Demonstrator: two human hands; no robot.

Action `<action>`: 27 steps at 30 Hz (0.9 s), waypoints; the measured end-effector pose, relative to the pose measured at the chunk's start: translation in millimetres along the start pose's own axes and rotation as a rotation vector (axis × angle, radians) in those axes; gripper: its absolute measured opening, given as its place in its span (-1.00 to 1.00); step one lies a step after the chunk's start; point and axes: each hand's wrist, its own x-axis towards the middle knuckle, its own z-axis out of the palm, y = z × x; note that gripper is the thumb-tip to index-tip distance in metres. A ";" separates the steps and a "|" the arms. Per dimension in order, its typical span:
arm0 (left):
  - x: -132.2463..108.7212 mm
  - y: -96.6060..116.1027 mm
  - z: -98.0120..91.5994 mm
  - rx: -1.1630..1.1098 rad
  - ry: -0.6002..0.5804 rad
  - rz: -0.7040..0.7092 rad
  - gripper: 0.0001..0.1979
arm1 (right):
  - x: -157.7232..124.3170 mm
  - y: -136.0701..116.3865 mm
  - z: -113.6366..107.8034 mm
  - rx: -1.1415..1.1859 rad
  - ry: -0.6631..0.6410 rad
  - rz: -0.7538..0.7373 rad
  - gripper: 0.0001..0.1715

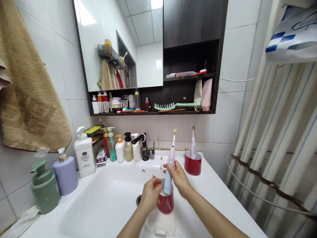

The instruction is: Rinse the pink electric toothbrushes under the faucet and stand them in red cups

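An electric toothbrush (167, 180), fading from pink to pale blue, stands nearly upright with its brush head on top. My right hand (179, 178) is closed around its handle. The lower end of the handle is at the mouth of a red cup (165, 203); how far it reaches in is hard to tell. My left hand (150, 193) is closed at the cup's left rim, fingertips pinched against the edge. Under the cup lies a whitish, partly see-through object (160, 226) of unclear kind. A second red cup (193, 165) holds another electric toothbrush (193, 145) on the basin's right ledge.
The white basin (99, 205) has a black faucet (144, 147) at the back. Several pump bottles (85, 153) line the left and rear ledge. A dark mirror cabinet (189, 84) hangs above with toiletries. White pipes (277, 142) stand right; a tan towel (32, 82) hangs left.
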 end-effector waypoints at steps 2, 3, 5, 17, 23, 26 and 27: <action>-4.6 -3.3 -3.1 0.065 0.000 0.039 -0.83 | 5.7 7.5 5.3 -0.037 0.007 -0.014 -0.65; -6.6 -4.1 -4.4 0.113 0.004 0.061 -0.80 | 7.8 12.8 7.3 -0.061 0.012 -0.023 -0.65; -9.7 -5.0 -6.2 0.249 0.026 0.118 -0.76 | 11.6 25.0 10.1 -0.121 0.025 -0.046 -0.68; -6.3 -16.0 -9.8 0.896 -0.183 0.305 -0.79 | 18.8 70.3 2.7 -0.412 -0.008 -0.008 -0.79; -2.7 -20.7 -0.5 0.928 -0.227 0.313 -0.81 | 21.5 76.5 -3.0 -0.452 -0.039 0.029 -0.76; 4.2 -17.0 4.5 0.950 -0.225 0.313 -0.79 | 24.5 71.1 -10.9 -0.459 0.024 0.027 -0.65; 8.5 -14.0 6.5 0.966 -0.223 0.322 -0.79 | 24.8 68.4 -14.4 -0.463 0.063 0.028 -0.59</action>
